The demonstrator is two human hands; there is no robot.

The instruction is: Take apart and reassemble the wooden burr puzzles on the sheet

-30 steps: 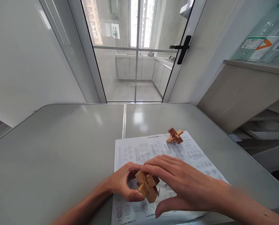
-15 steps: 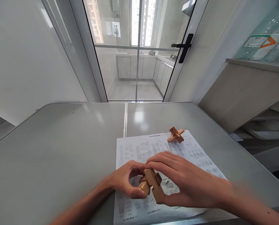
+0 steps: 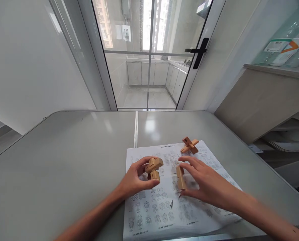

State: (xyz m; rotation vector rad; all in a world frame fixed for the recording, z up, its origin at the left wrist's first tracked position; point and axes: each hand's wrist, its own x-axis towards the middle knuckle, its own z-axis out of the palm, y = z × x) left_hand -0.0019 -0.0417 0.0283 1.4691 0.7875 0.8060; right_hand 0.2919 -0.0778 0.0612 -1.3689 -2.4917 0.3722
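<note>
My left hand point(image 3: 134, 180) is closed around a partly assembled wooden puzzle point(image 3: 153, 168), a few light-brown notched bars locked together, held just above a printed instruction sheet point(image 3: 161, 207). My right hand point(image 3: 202, 182) pinches a single wooden bar point(image 3: 180, 177) that stands apart from the puzzle, a short way to its right. A second small wooden cross piece point(image 3: 189, 145), more orange in tone, lies on the far right corner of the sheet, beyond my right hand.
The sheet lies on a grey table point(image 3: 64, 160) with a seam down its middle. A glass sliding door point(image 3: 149, 53) stands behind the table. A beige cabinet with shelves point(image 3: 267, 100) is at the right.
My right hand has pulled one bar out of the puzzle and moved it to the right. Both hands have shifted farther from me over the sheet.
</note>
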